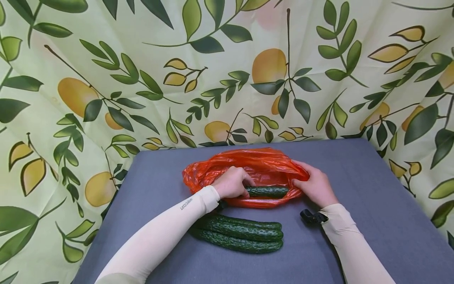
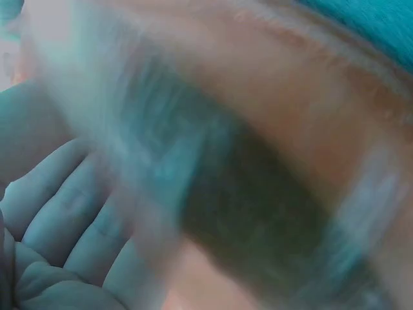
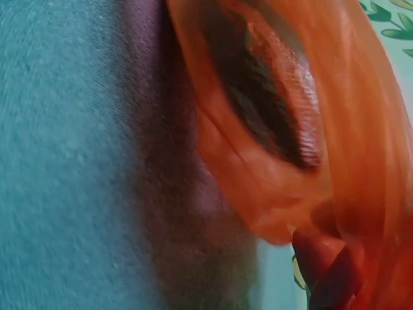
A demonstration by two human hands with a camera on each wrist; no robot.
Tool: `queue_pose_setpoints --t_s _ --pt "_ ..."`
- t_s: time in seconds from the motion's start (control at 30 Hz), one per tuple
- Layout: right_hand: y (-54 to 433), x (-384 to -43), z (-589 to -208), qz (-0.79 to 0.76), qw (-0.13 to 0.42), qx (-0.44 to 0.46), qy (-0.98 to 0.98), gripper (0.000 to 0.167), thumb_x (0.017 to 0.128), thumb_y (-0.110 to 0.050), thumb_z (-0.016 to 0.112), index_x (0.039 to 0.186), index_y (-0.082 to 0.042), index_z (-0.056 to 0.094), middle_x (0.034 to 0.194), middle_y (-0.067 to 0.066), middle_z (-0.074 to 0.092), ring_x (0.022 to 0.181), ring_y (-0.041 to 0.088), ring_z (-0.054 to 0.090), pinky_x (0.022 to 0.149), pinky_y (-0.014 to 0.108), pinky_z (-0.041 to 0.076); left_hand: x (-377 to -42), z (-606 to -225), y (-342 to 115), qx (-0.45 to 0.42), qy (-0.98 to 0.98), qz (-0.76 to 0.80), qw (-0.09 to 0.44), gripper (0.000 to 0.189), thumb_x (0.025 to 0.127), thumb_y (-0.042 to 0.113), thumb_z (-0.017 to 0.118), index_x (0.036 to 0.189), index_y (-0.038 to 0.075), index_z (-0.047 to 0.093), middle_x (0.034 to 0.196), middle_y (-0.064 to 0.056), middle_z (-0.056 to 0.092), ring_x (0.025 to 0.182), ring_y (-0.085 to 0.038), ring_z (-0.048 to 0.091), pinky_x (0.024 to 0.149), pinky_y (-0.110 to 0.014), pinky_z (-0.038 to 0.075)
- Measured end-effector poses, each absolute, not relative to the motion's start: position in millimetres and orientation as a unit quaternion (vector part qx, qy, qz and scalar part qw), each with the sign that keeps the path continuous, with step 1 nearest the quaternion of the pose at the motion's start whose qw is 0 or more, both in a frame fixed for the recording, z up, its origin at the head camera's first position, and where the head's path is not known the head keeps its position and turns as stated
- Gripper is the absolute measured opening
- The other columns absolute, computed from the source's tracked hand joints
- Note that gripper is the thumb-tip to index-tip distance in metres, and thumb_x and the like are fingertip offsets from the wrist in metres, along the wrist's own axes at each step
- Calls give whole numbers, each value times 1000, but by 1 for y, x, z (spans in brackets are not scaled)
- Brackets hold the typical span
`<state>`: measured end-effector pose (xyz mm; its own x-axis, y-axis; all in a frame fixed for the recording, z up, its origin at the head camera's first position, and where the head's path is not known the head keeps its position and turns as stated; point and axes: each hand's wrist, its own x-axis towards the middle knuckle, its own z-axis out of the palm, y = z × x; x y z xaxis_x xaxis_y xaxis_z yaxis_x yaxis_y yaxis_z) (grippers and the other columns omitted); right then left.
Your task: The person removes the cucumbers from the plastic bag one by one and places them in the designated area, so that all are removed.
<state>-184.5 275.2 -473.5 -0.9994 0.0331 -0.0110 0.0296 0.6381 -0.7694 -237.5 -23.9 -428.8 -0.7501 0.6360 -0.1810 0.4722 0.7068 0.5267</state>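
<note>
A red plastic bag (image 1: 259,157) lies on its side with its mouth toward me. My left hand (image 1: 232,182) reaches into the mouth and grips a dark green cucumber (image 1: 267,192) by its left part. That cucumber lies along the lower lip of the bag; in the right wrist view its dark shape (image 3: 261,97) shows through the orange-red film. The left wrist view is blurred, with the hand's fingers (image 2: 77,206) at lower left beside a dark green form. My right hand (image 1: 317,185) pinches the bag's right edge between thumb and fingers.
Three more cucumbers (image 1: 244,236) lie side by side in front of the bag, their left ends under my left forearm. All this rests on a grey cloth-covered table (image 1: 354,169). A leaf-and-fruit patterned curtain (image 1: 227,79) hangs behind and at both sides.
</note>
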Motion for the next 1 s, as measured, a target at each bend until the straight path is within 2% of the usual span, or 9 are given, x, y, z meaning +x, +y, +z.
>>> queue_pose_setpoints --t_s 0.17,0.27,0.33,0.43,0.63,0.8,1.0 --pt "276 -186 -470 412 4 -18 -911 70 95 -12 71 163 -16 51 157 30 55 138 51 55 112 68 46 -241 -426 -35 300 907 243 167 32 85 7 90 114 20 87 111 5 84 105 -11 77 93 -32 63" --pt "276 -185 -469 405 5 -15 -914 69 97 -15 71 163 -16 51 157 30 55 139 52 55 112 69 45 -242 -423 -38 295 905 256 168 33 84 8 92 115 19 87 111 4 84 104 -10 78 97 -35 63" --pt "276 -185 -470 405 10 -13 -914 66 99 -18 72 162 -15 52 156 29 57 137 51 57 112 68 46 -242 -421 -38 293 904 262 167 35 83 9 93 116 20 87 112 5 84 105 -10 78 104 -38 59" --pt "275 -183 -471 406 21 -11 -914 63 101 -21 71 161 -15 54 155 28 58 135 48 60 110 65 49 -242 -417 -36 295 901 271 165 36 83 10 94 117 21 87 114 6 84 107 -9 78 106 -39 58" --pt "274 -182 -472 406 33 -8 -913 60 103 -20 70 160 -15 54 157 27 57 137 47 59 109 63 50 -242 -406 -32 293 899 285 157 36 84 11 93 118 21 86 115 6 84 108 -10 78 95 -32 63" --pt "274 -183 -471 402 32 -9 -915 60 102 -17 68 160 -14 54 156 27 58 135 47 59 108 64 50 -241 -395 -27 301 894 293 154 37 86 13 92 121 21 85 116 7 84 110 -10 78 96 -32 63" --pt "276 -183 -473 408 34 -6 -912 61 101 -14 69 160 -14 55 157 27 57 142 51 54 114 70 44 -236 -381 -21 318 892 286 147 37 87 14 92 122 23 85 116 9 83 109 -6 78 94 -28 63"
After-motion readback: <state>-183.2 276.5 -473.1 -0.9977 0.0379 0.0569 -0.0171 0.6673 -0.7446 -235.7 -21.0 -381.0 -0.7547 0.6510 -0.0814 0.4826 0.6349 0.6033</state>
